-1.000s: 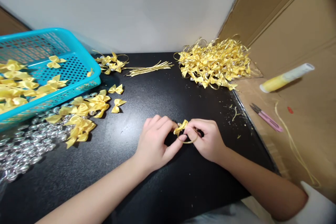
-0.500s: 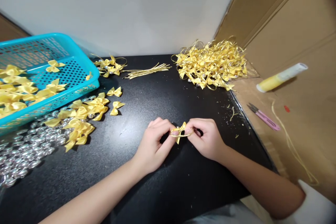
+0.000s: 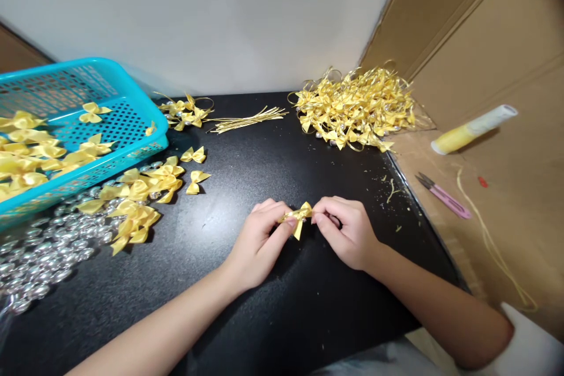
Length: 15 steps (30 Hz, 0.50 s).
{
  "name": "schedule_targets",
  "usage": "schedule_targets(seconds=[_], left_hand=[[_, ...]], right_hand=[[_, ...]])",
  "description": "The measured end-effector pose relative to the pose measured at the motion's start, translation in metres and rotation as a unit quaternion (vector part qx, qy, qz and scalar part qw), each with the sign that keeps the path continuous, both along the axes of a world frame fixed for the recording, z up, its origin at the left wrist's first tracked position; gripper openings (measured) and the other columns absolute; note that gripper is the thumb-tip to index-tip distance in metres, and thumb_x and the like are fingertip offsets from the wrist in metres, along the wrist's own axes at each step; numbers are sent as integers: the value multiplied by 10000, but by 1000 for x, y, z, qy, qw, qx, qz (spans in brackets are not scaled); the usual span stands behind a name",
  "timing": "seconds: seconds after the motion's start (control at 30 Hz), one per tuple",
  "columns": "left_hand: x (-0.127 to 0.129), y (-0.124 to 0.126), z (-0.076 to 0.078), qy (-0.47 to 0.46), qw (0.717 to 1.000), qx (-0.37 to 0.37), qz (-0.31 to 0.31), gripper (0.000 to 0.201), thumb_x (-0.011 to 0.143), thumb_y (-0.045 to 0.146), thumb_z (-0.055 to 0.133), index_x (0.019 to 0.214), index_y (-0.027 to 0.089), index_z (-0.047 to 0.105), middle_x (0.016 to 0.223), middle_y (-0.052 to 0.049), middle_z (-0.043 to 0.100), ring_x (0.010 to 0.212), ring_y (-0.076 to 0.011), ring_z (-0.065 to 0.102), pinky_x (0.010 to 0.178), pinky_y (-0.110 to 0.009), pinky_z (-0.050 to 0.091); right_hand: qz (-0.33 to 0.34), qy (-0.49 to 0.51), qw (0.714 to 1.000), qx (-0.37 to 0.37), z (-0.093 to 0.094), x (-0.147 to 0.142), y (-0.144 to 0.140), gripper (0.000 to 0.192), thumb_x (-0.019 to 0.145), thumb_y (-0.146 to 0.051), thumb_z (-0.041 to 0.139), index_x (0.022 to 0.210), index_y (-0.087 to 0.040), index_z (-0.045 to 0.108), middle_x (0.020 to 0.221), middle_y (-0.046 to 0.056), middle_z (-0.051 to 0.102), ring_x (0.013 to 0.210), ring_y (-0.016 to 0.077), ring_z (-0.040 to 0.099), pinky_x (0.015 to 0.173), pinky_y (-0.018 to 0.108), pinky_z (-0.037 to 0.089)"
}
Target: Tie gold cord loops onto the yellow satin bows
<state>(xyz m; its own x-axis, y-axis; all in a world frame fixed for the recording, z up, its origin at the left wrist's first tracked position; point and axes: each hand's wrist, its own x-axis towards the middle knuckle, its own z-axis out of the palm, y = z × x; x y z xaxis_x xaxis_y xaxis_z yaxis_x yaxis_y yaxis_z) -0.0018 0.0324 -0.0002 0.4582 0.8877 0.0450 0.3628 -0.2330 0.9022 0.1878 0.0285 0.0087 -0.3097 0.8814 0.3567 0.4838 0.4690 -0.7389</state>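
Near the middle of the black table, my left hand (image 3: pixel 259 244) pinches a yellow ribbon bow (image 3: pixel 299 220) between thumb and fingers. Gold cord and a silvery bit show at the bow's knot. My right hand (image 3: pixel 346 229) is closed in a pinch just right of the bow; its fingertips are at the bow's edge, and what they hold is too small to make out. Left of my hands lie loose yellow bows (image 3: pixel 136 217) beside a spread of silver beads (image 3: pixel 48 258). A bundle of gold cords (image 3: pixel 249 120) rests at the back.
A turquoise basket (image 3: pixel 152 142) with yellow bows stands at the left. Finished-looking bows with gold loops form a heap (image 3: pixel 352 106) at the back right. On the cardboard at right lie pink thread snips (image 3: pixel 447 197), a yellow-white tube (image 3: pixel 473 129) and pale string (image 3: pixel 489 241).
The gold loop that spanned both hands in front of the bow no longer shows there. The bow has turned in my left fingers, and my right fingertips have shifted slightly.
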Motion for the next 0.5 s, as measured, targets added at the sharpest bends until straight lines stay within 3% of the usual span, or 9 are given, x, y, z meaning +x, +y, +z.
schedule_targets(seconds=[0.1, 0.2, 0.27, 0.5], left_hand=[[0, 0, -1, -5, 1000, -12, 1, 364, 988, 287, 384, 638, 195, 414, 642, 23, 460, 670, -155, 456, 706, -321, 356], [-1, 0, -4, -13, 1000, -21, 4, 362, 988, 290, 373, 641, 198, 423, 647, 19, 470, 679, -158, 469, 704, -319, 369], [-3, 0, -4, -15, 1000, -25, 6, 363, 986, 293, 372, 639, 199, 430, 645, 17, 479, 680, -161, 478, 706, -320, 378], [-4, 2, -4, -5, 999, -31, -20, 370, 977, 276, 363, 624, 195, 433, 623, 22, 491, 667, -155, 494, 732, -322, 378]], right_hand=[[-24, 11, 1000, -7, -1, -1, -2, 172, 846, -128, 508, 686, -193, 515, 550, -63, 414, 483, 76, 395, 519, 226, 350], [-43, 34, 998, -8, -3, -1, -3, 40, 835, -163, 568, 859, -194, 571, 616, -57, 453, 515, 82, 429, 515, 216, 384], [-23, 38, 999, -2, -4, -2, -2, 106, 844, -171, 586, 947, -194, 599, 658, -42, 505, 546, 89, 456, 538, 223, 408], [4, 67, 997, -23, -7, -6, 1, 46, 847, -144, 610, 846, -183, 635, 634, -40, 505, 544, 82, 445, 533, 223, 396]])
